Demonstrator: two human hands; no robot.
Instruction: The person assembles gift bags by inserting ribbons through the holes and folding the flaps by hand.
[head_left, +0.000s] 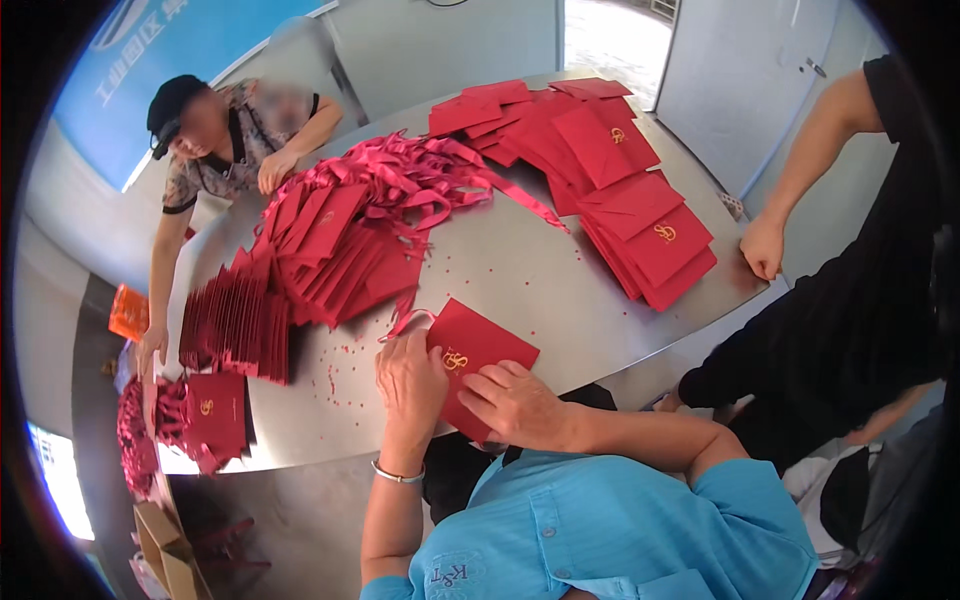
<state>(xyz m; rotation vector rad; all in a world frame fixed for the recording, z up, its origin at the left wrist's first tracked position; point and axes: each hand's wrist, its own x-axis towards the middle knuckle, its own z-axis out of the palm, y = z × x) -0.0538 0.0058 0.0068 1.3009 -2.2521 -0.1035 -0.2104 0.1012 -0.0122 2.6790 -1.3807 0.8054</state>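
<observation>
A flat red gift bag (pixel 488 338) with a gold emblem lies at the near edge of the table, tilted in front of me. A pink ribbon (pixel 412 322) sticks out at its upper left corner. My left hand (pixel 412 378) is closed on the bag's left side, just below that ribbon. Over the lower right part of the bag, my right hand (pixel 520 405) has its fingers bent and gripping its edge. Both hands hide parts of the bag, and my right thumb is not plainly visible.
On the metal table (pixel 480 262) lie a heap of pink ribbons (pixel 400 180), upright red bags (pixel 235 318) and stacked red envelopes (pixel 640 235). Small red dots are scattered about. A co-worker (pixel 235 150) leans in at the far left; another person's fist (pixel 762 248) rests by the right edge.
</observation>
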